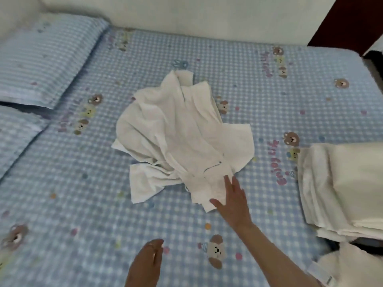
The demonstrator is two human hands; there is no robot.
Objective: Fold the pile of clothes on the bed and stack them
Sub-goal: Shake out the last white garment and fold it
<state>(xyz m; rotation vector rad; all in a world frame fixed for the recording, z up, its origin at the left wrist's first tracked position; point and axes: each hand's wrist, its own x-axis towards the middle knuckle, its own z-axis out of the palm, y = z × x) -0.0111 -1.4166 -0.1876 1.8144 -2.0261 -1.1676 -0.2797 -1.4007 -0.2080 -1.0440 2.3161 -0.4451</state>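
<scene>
Left hand (148, 258) low near the bed's (83, 204) edge, fingers loose, empty. Right hand (233, 200) flat, fingers straight, touching the crumpled white garment (178, 131) mid-bed. Best spread flat before folding. Folded stack (339, 187) waiting at right.

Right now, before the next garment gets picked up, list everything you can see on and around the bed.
crumpled garment: one, white, mid-bed, unfolded, collar towards the wall
folded stack: one, white, on the right edge of the bed; how many pieces cannot be told
pillows: two, blue and white striped, at the left, the nearer one partly out of frame
bed sheet: one, blue check with bear prints, covering the bed
wall: white, behind the bed
dark panel: one, dark red, top right corner
right hand: fingers straight, touching the garment's near hem
left hand: relaxed, above the sheet, holding nothing
</scene>
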